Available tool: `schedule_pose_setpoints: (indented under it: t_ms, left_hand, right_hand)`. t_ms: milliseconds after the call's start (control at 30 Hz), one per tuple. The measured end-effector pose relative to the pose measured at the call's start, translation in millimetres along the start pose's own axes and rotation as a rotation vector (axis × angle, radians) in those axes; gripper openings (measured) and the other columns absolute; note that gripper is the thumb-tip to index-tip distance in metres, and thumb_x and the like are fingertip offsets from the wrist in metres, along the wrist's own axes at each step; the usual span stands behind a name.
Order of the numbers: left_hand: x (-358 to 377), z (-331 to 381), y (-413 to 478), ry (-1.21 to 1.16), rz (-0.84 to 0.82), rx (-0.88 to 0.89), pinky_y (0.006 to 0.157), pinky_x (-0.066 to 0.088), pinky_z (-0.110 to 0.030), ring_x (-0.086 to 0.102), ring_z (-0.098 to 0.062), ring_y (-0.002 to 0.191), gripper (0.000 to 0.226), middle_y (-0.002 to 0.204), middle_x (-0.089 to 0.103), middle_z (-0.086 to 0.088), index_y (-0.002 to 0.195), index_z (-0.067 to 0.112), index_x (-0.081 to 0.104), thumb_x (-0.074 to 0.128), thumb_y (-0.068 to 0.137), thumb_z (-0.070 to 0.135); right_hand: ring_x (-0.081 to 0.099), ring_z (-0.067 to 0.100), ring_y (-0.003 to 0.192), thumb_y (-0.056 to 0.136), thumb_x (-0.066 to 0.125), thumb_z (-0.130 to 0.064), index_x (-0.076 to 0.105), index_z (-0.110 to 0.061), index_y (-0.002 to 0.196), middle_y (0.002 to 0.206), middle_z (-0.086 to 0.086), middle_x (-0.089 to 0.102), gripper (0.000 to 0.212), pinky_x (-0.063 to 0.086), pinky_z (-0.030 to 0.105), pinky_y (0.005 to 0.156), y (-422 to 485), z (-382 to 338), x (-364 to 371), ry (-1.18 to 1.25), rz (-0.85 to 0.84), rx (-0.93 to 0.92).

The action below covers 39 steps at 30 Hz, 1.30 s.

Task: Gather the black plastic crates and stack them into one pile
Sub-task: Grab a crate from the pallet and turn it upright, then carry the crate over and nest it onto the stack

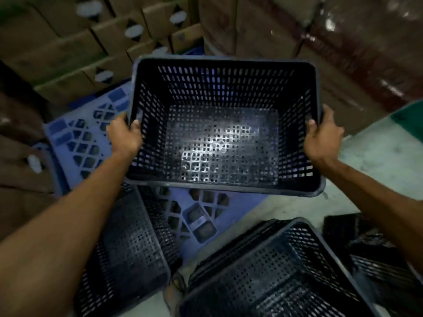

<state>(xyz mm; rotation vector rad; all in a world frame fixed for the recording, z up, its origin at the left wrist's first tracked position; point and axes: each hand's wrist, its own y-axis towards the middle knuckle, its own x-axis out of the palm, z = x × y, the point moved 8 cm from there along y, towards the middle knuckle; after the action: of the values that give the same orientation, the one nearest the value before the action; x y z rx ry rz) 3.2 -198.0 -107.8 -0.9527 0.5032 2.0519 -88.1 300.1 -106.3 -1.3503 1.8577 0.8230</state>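
I held 1 crate up over the blue pallet, left hand and right hand clamped on its side rims. At least 3 more crates lay loose below me; no pile was visible yet.

A: What is worn on the arms?

B: Nothing that shows. Both forearms are bare from the frame's near edge to the wrists, with no sleeve cuff in view.

A: And the hands?

B: The left hand and right hand are ungloved, without rings, watch or bands.
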Motion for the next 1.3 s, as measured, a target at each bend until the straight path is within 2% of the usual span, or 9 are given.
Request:
schedule_pose_setpoints:
  t_ms: [233, 467, 567, 633, 700, 800, 867, 1100, 1300]
  left_hand:
    - [-192, 97, -165, 0.012, 0.263, -0.034, 0.081, 0.045, -0.041, 0.063, -0.037, 0.101, 0.03, 0.108, 0.069, -0.024, 0.12, 0.001, 0.062, 0.054, 0.098, 0.018]
    - [-273, 99, -361, 0.136, 0.401, -0.16, 0.085, 0.047, -0.045, 0.063, -0.043, 0.095, 0.029, 0.095, 0.069, -0.024, 0.114, 0.001, 0.064, 0.057, 0.095, 0.022]
    - [-271, 84, -446, 0.119, 0.451, -0.24, 0.073, 0.044, -0.041, 0.063, -0.047, 0.09, 0.03, 0.097, 0.069, -0.031, 0.114, -0.005, 0.062, 0.059, 0.095, 0.019]
    - [-256, 69, -488, 0.114, 0.408, -0.338, 0.076, 0.045, -0.044, 0.062, -0.049, 0.096, 0.034, 0.102, 0.067, -0.033, 0.117, -0.007, 0.06, 0.057, 0.096, 0.02]
    - [-237, 52, -527, 0.108, 0.343, -0.436, 0.083, 0.047, -0.05, 0.061, -0.051, 0.1, 0.039, 0.106, 0.065, -0.035, 0.118, -0.01, 0.058, 0.055, 0.098, 0.023]
    - [-207, 35, -576, 0.074, 0.301, -0.541, 0.087, 0.048, -0.05, 0.062, -0.048, 0.104, 0.041, 0.111, 0.067, -0.032, 0.124, -0.008, 0.058, 0.056, 0.098, 0.024]
    - [-186, 24, -604, 0.038, 0.268, -0.541, 0.078, 0.049, -0.048, 0.065, -0.046, 0.094, 0.033, 0.102, 0.069, -0.03, 0.117, -0.005, 0.06, 0.055, 0.098, 0.022]
    - [-134, -9, -660, -0.026, 0.216, -0.57, 0.074, 0.049, -0.04, 0.068, -0.039, 0.091, 0.023, 0.1, 0.073, -0.022, 0.113, 0.003, 0.066, 0.058, 0.095, 0.015]
    - [-116, -33, -656, -0.057, 0.199, -0.616, 0.076, 0.05, -0.038, 0.068, -0.034, 0.091, 0.024, 0.098, 0.074, -0.018, 0.113, 0.008, 0.066, 0.059, 0.095, 0.022]
  right_hand:
    - [0.062, 0.038, 0.098, 0.098, 0.045, -0.024, 0.044, -0.019, 0.14, 0.111, 0.018, 0.069, 0.043, 0.038, 0.036, 0.073, -36, -52, -171, 0.184, -0.04, -0.255]
    - [0.058, 0.041, 0.116, 0.098, 0.049, -0.022, 0.044, -0.014, 0.144, 0.131, 0.019, 0.062, 0.048, 0.039, 0.034, 0.093, -117, -28, -246, 0.251, -0.201, -0.339]
    - [0.057, 0.042, 0.117, 0.098, 0.051, -0.02, 0.045, -0.011, 0.144, 0.133, 0.02, 0.061, 0.047, 0.042, 0.039, 0.097, -156, -4, -259, 0.23, -0.304, -0.387]
    - [0.059, 0.041, 0.116, 0.099, 0.051, -0.017, 0.045, -0.008, 0.144, 0.132, 0.021, 0.061, 0.047, 0.042, 0.035, 0.099, -175, 17, -264, 0.214, -0.334, -0.383]
    - [0.064, 0.038, 0.103, 0.1, 0.051, -0.017, 0.045, -0.007, 0.145, 0.122, 0.021, 0.067, 0.047, 0.042, 0.026, 0.087, -195, 41, -266, 0.21, -0.369, -0.392]
    - [0.064, 0.037, 0.076, 0.102, 0.048, -0.023, 0.042, -0.009, 0.147, 0.097, 0.026, 0.07, 0.048, 0.043, 0.037, 0.063, -215, 76, -264, 0.114, -0.415, -0.394]
    - [0.062, 0.037, 0.066, 0.102, 0.048, -0.025, 0.042, -0.01, 0.147, 0.082, 0.027, 0.069, 0.048, 0.039, 0.036, 0.059, -223, 99, -260, 0.055, -0.431, -0.399]
    - [0.053, 0.027, 0.055, 0.102, 0.045, -0.024, 0.037, -0.018, 0.15, 0.067, 0.009, 0.058, 0.048, 0.036, 0.03, 0.055, -249, 150, -245, -0.015, -0.495, -0.409]
    - [0.058, 0.034, 0.06, 0.103, 0.043, -0.027, 0.036, -0.016, 0.15, 0.07, 0.02, 0.062, 0.049, 0.04, 0.035, 0.055, -252, 170, -224, -0.036, -0.537, -0.338]
